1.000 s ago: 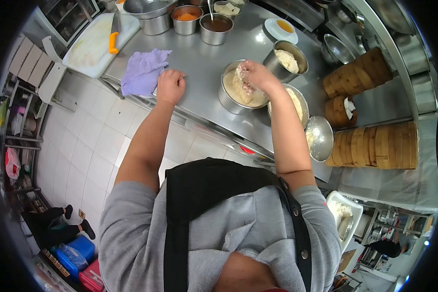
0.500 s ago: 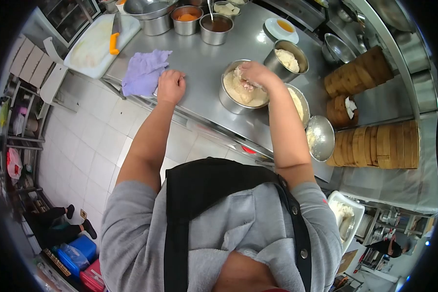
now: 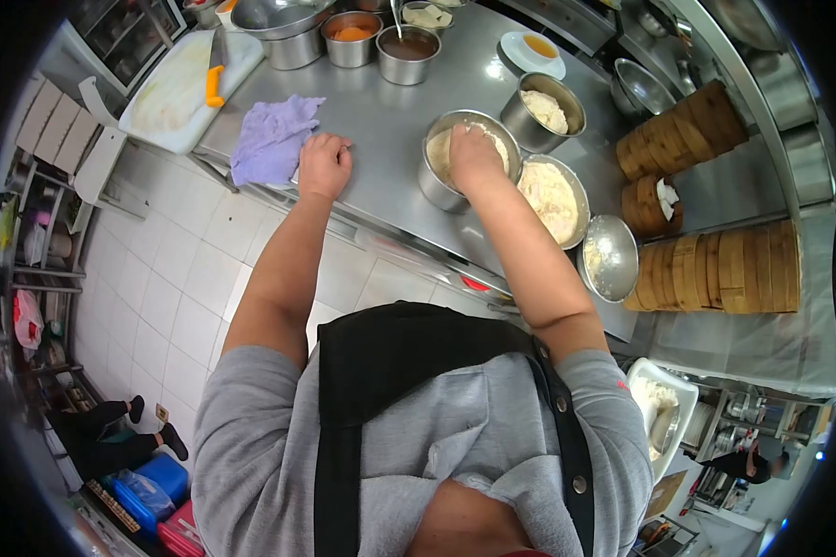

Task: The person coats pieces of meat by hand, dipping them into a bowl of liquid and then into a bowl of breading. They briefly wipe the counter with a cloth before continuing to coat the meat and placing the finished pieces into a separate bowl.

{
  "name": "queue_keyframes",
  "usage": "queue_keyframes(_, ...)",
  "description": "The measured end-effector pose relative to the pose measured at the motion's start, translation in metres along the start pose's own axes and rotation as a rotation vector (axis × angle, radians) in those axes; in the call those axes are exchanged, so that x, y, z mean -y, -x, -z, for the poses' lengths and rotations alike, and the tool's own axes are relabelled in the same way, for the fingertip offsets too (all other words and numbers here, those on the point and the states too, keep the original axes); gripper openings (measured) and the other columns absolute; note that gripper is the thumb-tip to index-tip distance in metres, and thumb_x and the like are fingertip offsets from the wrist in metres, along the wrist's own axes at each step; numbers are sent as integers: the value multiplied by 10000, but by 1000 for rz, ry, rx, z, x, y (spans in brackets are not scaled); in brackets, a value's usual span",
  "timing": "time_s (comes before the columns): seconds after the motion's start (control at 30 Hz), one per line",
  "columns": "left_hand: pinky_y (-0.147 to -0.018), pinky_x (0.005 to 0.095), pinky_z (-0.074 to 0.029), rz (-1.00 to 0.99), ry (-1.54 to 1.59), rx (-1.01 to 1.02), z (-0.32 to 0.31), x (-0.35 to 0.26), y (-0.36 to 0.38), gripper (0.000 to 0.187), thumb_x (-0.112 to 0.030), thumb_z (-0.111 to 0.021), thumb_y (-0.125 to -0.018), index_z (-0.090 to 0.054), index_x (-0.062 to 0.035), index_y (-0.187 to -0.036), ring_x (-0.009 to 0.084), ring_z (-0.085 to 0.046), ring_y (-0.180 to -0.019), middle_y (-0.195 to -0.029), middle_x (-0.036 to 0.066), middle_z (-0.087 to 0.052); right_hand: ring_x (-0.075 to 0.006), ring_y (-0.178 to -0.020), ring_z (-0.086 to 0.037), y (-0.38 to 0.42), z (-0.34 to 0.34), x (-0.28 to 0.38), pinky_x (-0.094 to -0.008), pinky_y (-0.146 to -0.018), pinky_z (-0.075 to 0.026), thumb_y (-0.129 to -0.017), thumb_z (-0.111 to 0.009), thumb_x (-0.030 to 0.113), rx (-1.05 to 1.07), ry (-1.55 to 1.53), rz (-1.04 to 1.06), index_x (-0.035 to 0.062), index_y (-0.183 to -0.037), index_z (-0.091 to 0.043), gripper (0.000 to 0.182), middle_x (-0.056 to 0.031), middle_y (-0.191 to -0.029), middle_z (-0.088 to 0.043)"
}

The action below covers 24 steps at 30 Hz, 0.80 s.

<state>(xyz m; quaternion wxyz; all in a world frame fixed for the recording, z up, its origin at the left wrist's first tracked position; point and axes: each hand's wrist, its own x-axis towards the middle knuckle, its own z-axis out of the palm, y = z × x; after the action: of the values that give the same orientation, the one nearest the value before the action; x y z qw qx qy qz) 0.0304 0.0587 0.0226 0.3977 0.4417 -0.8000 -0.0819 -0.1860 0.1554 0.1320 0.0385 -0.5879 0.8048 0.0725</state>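
Note:
My right hand (image 3: 475,156) reaches down into a steel pot (image 3: 443,190) of pale, crumb-like powder (image 3: 439,153). Its fingers point into the powder and are hidden from view, so whether they grip anything does not show. Against that pot stands a wide bowl of pale, lumpy mixture (image 3: 550,197). Behind them is another steel pot (image 3: 581,119) with a whitish, coarse filling (image 3: 544,111). At the table's front edge rests my left hand (image 3: 325,167), fingers curled in, with nothing visible in it. Just left of it lies a crumpled purple cloth (image 3: 267,139).
A tilted steel bowl (image 3: 618,265) and stacked bamboo steamers (image 3: 715,274) stand to the right. Back left, a knife (image 3: 215,79) lies on a white cutting board (image 3: 163,107). Several steel pots (image 3: 409,70) and a plate (image 3: 515,48) sit farther back. Other people show at the room's edges.
My right hand has moved left and turned knuckles-up over the powder; its fingers, visible before with crumbs and something pinkish, are now hidden. My left hand stays in place.

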Motion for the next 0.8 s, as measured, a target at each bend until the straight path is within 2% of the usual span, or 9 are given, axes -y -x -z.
queue_keyframes(0.1,-818,398,-437,6,-3,-12,-3,5,0,117,-83,-576,-753,-662,-100,-831,289,-550,-917,-879,68,-617,-319,-1009,-599,-22,-24,-22,-367,-866,-489,-775,-657,135,-137,-76,99,-6,-1112,-525,388,-203,-1086,-585)
queue_keyframes(0.2,-819,396,-432,12,-4,-10,-4,5,1,118,-89,-578,-750,-663,-111,-830,278,-548,-918,-880,54,-617,-329,-972,-610,-29,-8,-45,-372,-844,-480,-740,-676,137,86,-550,222,-12,-1066,-566,375,-205,-1037,-625)
queue_keyframes(0.3,-813,399,-441,14,2,1,-2,2,1,114,-81,-574,-755,-660,-94,-828,294,-548,-908,-880,74,-616,-331,-987,-602,-30,0,-57,-376,-842,-470,-704,-699,143,246,-908,234,-3,-1074,-577,416,-196,-1074,-629)
queue_keyframes(0.33,-813,400,-440,15,1,6,-1,2,1,111,-82,-574,-757,-659,-95,-827,295,-547,-908,-882,73,-616,-298,-962,-614,-34,-7,-57,-361,-836,-472,-716,-681,132,242,-819,208,8,-1063,-576,383,-177,-1039,-636)
queue_keyframes(0.43,-809,402,-441,9,-3,16,1,1,-2,104,-83,-575,-762,-658,-95,-823,298,-547,-907,-884,72,-617,-276,-957,-615,-28,-1,-52,-349,-835,-471,-731,-642,104,-16,-389,64,17,-1067,-579,353,-155,-1027,-640)
queue_keyframes(0.53,-808,402,-442,4,-11,11,0,1,0,103,-82,-577,-764,-659,-98,-823,300,-548,-905,-884,73,-618,-286,-954,-619,-20,20,-52,-360,-829,-475,-745,-585,72,-60,-719,74,21,-1068,-588,327,-153,-1020,-650)
queue_keyframes(0.63,-813,400,-441,-4,-2,12,-1,2,-1,108,-80,-576,-767,-662,-100,-829,300,-546,-910,-892,73,-619,-169,-716,-615,-23,19,-48,-301,-544,-497,-743,-582,49,316,-921,120,17,-1094,-564,353,-97,-879,-623)
queue_keyframes(0.77,-817,401,-438,-1,-2,33,-1,3,-2,108,-81,-576,-772,-663,-101,-833,302,-543,-913,-907,71,-618,-166,-627,-590,-46,-8,-53,-289,-540,-481,-808,-488,39,320,-576,240,11,-1154,-538,351,-98,-816,-618)
queue_keyframes(0.8,-816,402,-438,-5,-7,28,-1,3,-1,107,-82,-576,-773,-663,-101,-832,301,-543,-912,-907,71,-618,-170,-646,-587,-43,0,-52,-298,-566,-477,-799,-496,44,330,-671,226,11,-1145,-547,351,-92,-816,-614)
